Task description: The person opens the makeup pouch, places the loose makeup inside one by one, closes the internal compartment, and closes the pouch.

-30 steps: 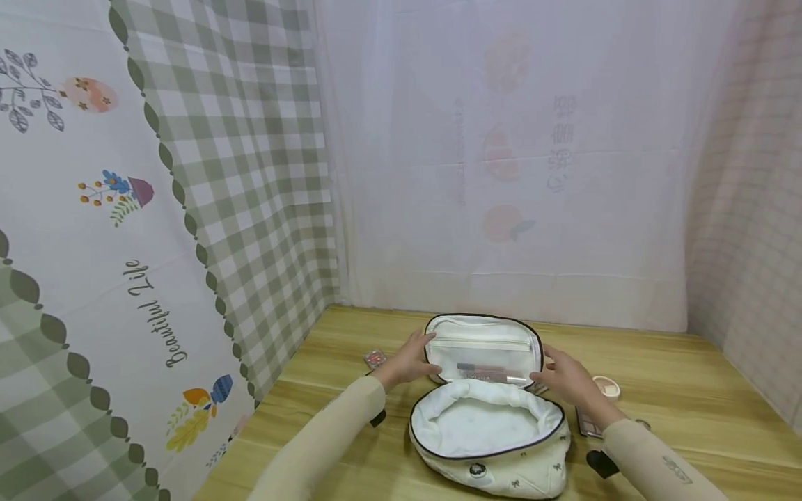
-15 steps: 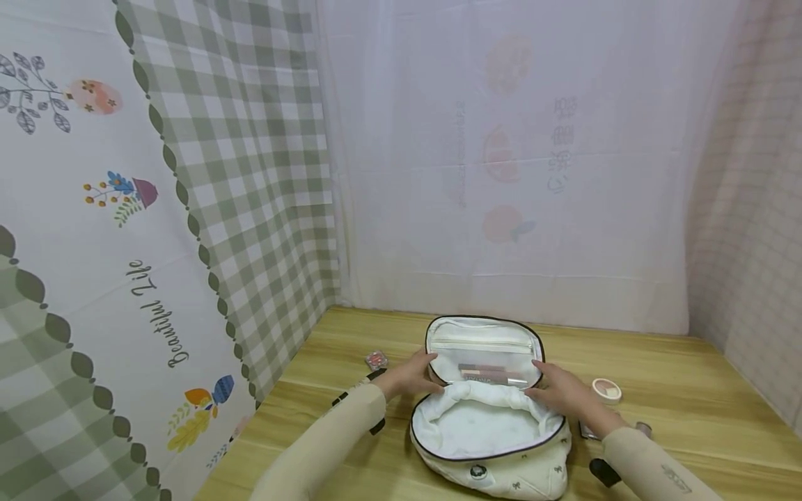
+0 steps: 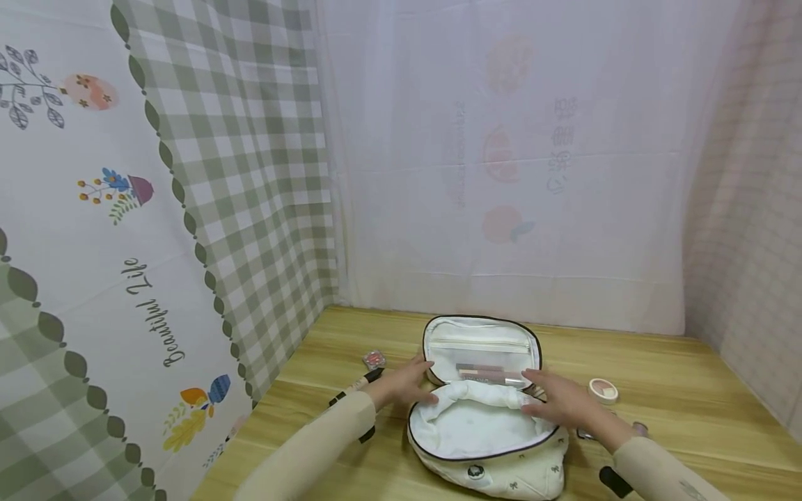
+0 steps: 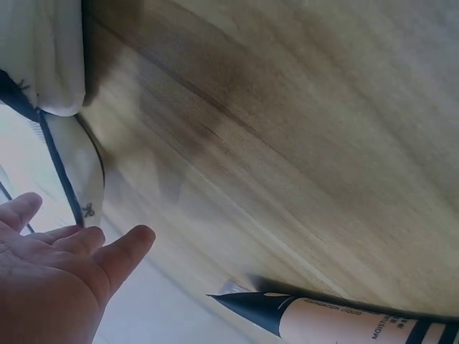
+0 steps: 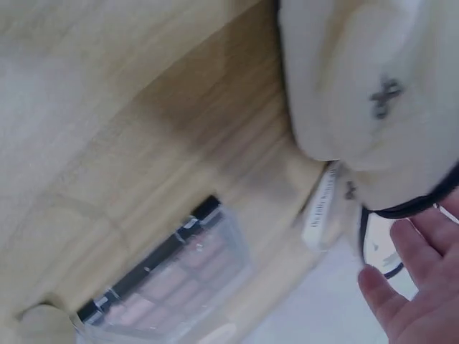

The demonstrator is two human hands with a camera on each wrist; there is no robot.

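A cream makeup bag with dark piping and small bow prints stands unzipped on the table. Its lid is tipped back, and slim lip gloss tubes show through the clear lid pocket. At the bag's left side is my left hand, fingers spread by the rim where lid and body meet. My right hand is at the opposite side, fingertips at the rim. The right wrist view has this hand with fingers extended by the dark piping. Whether the fingertips press the fabric I cannot tell. Neither hand grips anything.
Left of the bag lie a pinkish squeeze tube with a dark pointed cap and a small red-patterned compact. On the right are a round white compact and an eyeshadow palette. A white printed item lies beside the bag.
Both hands have come down from the lid's sides toward the rim of the bag's body. The right hand has shifted slightly inward. The bag stays in place with its lid back.
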